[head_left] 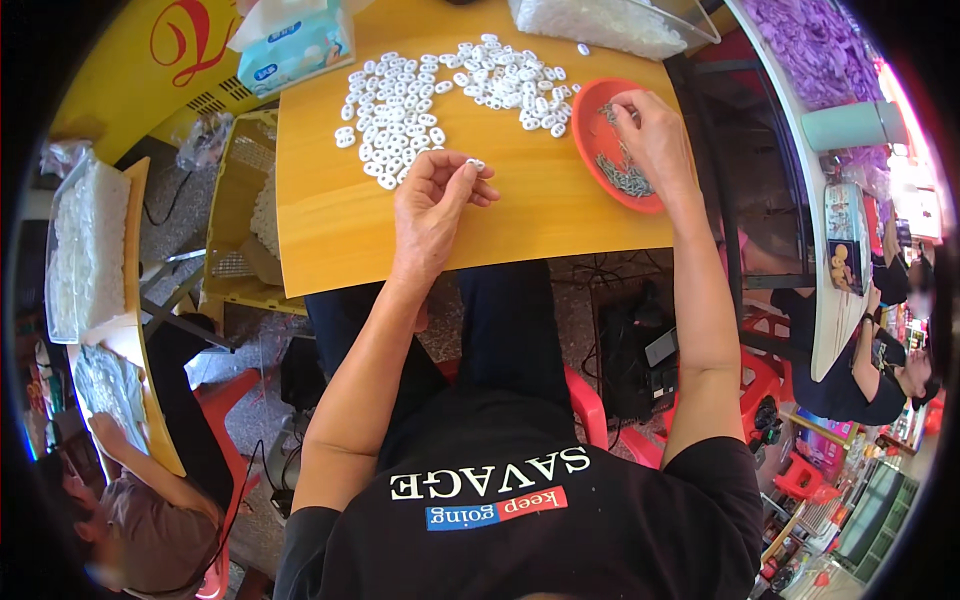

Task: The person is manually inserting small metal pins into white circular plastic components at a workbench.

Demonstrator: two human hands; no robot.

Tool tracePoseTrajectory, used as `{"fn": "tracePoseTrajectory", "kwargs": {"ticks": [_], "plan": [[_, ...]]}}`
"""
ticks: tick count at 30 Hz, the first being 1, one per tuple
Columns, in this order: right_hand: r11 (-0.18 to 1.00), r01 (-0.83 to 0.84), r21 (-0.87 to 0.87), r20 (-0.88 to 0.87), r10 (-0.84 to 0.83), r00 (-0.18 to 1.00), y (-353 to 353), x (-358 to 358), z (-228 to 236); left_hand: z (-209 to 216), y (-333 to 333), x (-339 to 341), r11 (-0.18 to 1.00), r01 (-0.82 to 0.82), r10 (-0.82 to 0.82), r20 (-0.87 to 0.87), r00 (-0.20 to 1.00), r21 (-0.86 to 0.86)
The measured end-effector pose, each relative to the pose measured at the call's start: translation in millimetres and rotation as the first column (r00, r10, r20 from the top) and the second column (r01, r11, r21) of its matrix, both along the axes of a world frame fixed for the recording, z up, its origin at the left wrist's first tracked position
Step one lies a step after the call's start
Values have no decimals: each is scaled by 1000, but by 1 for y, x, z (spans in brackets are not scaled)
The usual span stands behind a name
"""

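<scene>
My left hand (432, 205) is above the wooden table (330, 225), its thumb and forefinger pinching a small white oval plastic piece (476, 163). On the right, my right hand (655, 140) reaches over an orange-red bowl (592, 150) with its fingertips drawn together inside the rim. Small grey metal pieces that look like screws (625, 178) lie in that bowl. Whatever the right fingertips grip is too small to make out. Beyond my left hand many white oval pieces with two holes (395, 115) are spread flat, and a looser heap (515, 80) lies beside them.
A blue tissue pack (298, 50) stands at the far left corner, a clear bin of white parts (600, 28) at the far right. A yellow crate (235, 210) sits left of the table. Other people work at both sides; a green cup (850, 127) lies on the right-hand table.
</scene>
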State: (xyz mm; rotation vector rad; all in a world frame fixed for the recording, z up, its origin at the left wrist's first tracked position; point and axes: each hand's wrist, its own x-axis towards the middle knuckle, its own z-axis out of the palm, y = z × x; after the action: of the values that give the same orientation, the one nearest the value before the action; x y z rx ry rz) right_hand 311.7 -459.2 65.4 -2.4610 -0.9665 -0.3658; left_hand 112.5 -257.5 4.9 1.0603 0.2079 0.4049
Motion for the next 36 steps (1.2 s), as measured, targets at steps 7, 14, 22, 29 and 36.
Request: {"fn": "tracePoseTrajectory", "kwargs": {"ticks": [7, 14, 22, 29, 36], "plan": [[984, -24, -176, -158, -4, 987, -8, 4, 5, 2, -1, 0, 1000, -11, 11, -13, 1000, 7], [940, -46, -337, -62, 26, 998, 8, -1, -13, 4, -2, -1, 1000, 2, -1, -31, 1000, 29], [999, -35, 4, -140, 35, 990, 5, 0, -12, 3, -3, 0, 1000, 4, -4, -33, 999, 3], [862, -3, 507, -585, 347, 733, 46, -74, 0, 2, -2, -1, 1000, -5, 5, -33, 999, 8], [744, 143, 653, -710, 535, 458, 74, -106, -26, 1, -1, -2, 1000, -2, 2, -43, 999, 15]]}}
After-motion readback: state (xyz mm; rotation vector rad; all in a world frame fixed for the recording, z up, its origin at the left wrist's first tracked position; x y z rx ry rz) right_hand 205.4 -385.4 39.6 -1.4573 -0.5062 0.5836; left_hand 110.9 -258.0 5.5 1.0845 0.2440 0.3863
